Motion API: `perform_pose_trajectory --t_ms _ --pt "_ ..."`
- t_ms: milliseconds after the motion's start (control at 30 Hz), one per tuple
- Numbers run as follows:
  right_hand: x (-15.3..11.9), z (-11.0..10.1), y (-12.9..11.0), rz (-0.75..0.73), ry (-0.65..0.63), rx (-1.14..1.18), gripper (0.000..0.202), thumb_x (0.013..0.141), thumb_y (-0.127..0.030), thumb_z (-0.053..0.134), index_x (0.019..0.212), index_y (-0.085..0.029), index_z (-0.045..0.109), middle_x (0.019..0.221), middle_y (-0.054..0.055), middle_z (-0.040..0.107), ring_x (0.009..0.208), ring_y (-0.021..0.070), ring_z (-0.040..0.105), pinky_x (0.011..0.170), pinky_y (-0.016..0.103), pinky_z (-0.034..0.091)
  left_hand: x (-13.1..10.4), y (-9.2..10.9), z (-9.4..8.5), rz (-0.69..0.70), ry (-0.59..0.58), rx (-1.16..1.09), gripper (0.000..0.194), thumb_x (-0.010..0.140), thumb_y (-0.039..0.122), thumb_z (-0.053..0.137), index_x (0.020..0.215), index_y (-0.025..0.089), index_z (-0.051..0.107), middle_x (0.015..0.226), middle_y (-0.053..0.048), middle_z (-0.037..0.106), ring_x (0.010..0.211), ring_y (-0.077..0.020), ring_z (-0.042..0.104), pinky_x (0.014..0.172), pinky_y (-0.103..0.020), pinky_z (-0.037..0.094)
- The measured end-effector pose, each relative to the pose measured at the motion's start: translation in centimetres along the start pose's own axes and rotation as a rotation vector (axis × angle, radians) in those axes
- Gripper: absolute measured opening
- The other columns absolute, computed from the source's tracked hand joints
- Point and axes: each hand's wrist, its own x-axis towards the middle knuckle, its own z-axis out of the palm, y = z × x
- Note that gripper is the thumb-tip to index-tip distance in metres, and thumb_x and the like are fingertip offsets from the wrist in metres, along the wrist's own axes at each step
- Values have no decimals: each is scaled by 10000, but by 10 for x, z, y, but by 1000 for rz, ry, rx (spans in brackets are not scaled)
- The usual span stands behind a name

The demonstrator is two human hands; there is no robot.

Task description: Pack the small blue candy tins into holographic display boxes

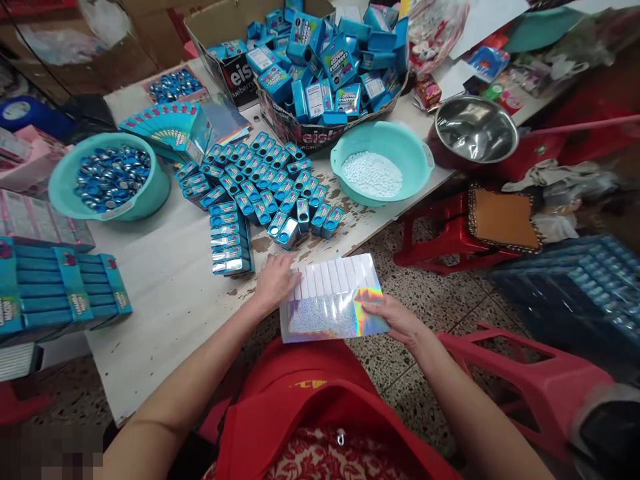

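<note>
My right hand (397, 317) grips the right edge of a shiny holographic sheet (320, 317), thumb on top. Pale strips run side by side across the sheet's upper half; the lower half glitters. At the sheet's upper left edge my left hand (276, 281) has its fingers bent and drawn together. Whether they pinch the sheet or a small piece from it is hidden. Just beyond that hand stand many small blue boxes (270, 180) with round holes on top. A row of them (230, 240) is lined up at the left, and one box (287, 233) leans near my fingers.
Left on the white table (150, 287) sits a teal basin (160, 190) of blue-and-silver round pieces. Another teal basin (415, 150) holds white pellets, beside a steel bowl (477, 130). Behind is a carton (300, 137) of blue boxes. Red stools (530, 373) stand right.
</note>
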Motion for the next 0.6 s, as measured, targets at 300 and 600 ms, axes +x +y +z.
perform_pose_trajectory --t_ms 300,600 --pt "-20 11 -7 -67 43 -179 469 613 -431 755 989 -165 667 982 92 706 868 246 672 814 374 512 -11 73 33 481 -338 -212 649 791 584 507 1315 208 438 1277 -107 551 1145 -251 510 988 -395 342" --pt "-20 9 -7 -249 188 -444 464 647 -477 708 987 -166 652 941 82 695 895 241 632 853 412 471 -12 73 36 201 -348 -231 242 829 376 520 857 192 675 669 -3 629 627 -134 530 597 -224 341"
